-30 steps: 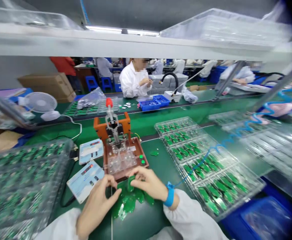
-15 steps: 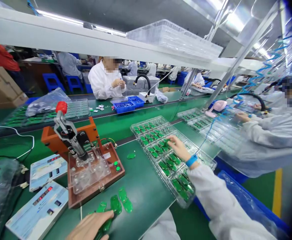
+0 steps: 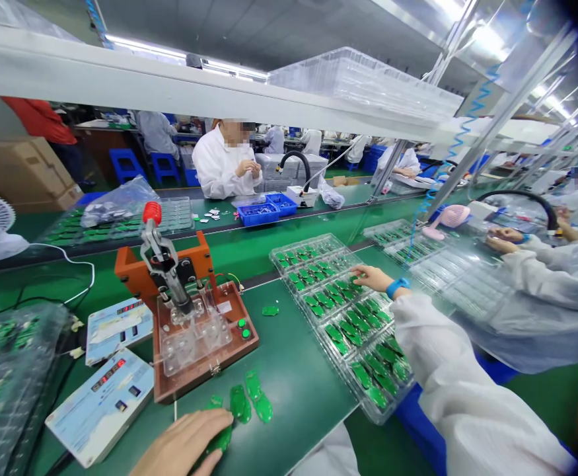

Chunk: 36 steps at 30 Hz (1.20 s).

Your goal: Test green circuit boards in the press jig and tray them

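Note:
My right hand [image 3: 374, 278] is over the clear plastic tray [image 3: 313, 330], fingertips drawn together at a green circuit board [image 3: 354, 280] in a far-middle compartment. Its fingers partly cover that board. Several rows of similar boards fill the tray's compartments. At the bottom, my left hand [image 3: 184, 439] curls around a green circuit board [image 3: 222, 439], thumb below and fingers above; whether more boards lie under it is hidden. Just beyond those fingers, loose boards [image 3: 257, 395] lie on the green bench mat. One single board [image 3: 270, 311] rests between the fixture and the tray.
A wooden test fixture [image 3: 204, 344] with a red-knobbed toggle clamp [image 3: 152, 213] stands left of centre. Two display boxes [image 3: 103, 406] sit beside it. Bagged boards [image 3: 11, 370] lie far left. Co-workers sit opposite and at right. A white shelf [image 3: 209, 86] crosses overhead.
The view has swung left, so the scene sits farther right. The board pinched in my right hand has come down into the tray compartment. My left hand keeps its curl around the board.

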{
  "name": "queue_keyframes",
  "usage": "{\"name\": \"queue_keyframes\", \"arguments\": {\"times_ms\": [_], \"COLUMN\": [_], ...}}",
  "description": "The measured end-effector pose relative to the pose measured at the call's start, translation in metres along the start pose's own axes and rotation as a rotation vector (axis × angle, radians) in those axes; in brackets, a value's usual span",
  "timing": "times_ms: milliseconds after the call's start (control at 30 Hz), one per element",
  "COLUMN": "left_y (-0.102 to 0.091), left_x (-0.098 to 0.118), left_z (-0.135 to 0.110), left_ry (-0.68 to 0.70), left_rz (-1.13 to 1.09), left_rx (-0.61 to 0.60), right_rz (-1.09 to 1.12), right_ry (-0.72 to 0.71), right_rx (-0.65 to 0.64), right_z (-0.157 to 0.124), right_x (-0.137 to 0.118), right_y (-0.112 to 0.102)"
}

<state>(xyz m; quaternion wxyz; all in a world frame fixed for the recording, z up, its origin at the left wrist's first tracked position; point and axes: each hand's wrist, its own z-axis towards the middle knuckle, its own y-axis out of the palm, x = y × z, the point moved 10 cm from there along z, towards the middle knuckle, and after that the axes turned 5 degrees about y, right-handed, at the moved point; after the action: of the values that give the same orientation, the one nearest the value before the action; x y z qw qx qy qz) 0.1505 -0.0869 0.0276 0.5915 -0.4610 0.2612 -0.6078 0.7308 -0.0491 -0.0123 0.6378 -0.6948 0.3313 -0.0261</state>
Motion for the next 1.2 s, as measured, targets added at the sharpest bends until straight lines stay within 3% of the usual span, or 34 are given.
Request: {"name": "queue_keyframes", "arguments": {"times_ms": [133, 267, 367, 433, 500, 567, 633, 700, 767, 867, 1200], "left_y": [-0.007, -0.002, 0.006, 0.009, 0.009, 0.009, 0.010, 0.013, 0.017, 0.026, 0.031], "left_x": [0.007, 0.004, -0.014, -0.029, -0.040, -0.045, -0.043, -0.036, -0.030, -0.029, -0.031], "left_z": [0.011, 0.013, 0.007, -0.001, -0.010, -0.015, -0.016, -0.012, -0.008, -0.008, -0.006], "left_ry": [0.014, -0.050, -0.202, -0.330, -0.427, -0.482, -0.472, -0.409, -0.347, -0.318, -0.283], "left_rz": [-0.021, -0.083, -0.090, -0.055, -0.010, 0.013, -0.005, -0.047, -0.078, -0.091, -0.081], "left_rx": [-0.047, -0.140, -0.245, -0.326, -0.410, -0.474, -0.491, -0.463, -0.425, -0.401, -0.333], "right_rz": [-0.042, -0.058, -0.026, 0.023, 0.075, 0.113, 0.117, 0.093, 0.048, 0.000, 0.036], "right_ry": [-0.034, -0.057, -0.116, -0.214, -0.342, -0.487, -0.675, -0.774, -0.795, -0.788, -0.799], "right_rx": [0.084, 0.209, 0.314, 0.326, 0.248, 0.105, -0.103, -0.212, -0.256, -0.287, -0.285], "right_z": [0.003, -0.011, -0.037, -0.062, -0.094, -0.134, -0.178, -0.209, -0.223, -0.225, -0.218], "right_x": [-0.015, -0.038, -0.074, -0.112, -0.158, -0.206, -0.252, -0.280, -0.294, -0.301, -0.307], "right_y": [-0.003, -0.013, -0.021, -0.014, 0.010, 0.048, 0.094, 0.131, 0.158, 0.180, 0.192]}}
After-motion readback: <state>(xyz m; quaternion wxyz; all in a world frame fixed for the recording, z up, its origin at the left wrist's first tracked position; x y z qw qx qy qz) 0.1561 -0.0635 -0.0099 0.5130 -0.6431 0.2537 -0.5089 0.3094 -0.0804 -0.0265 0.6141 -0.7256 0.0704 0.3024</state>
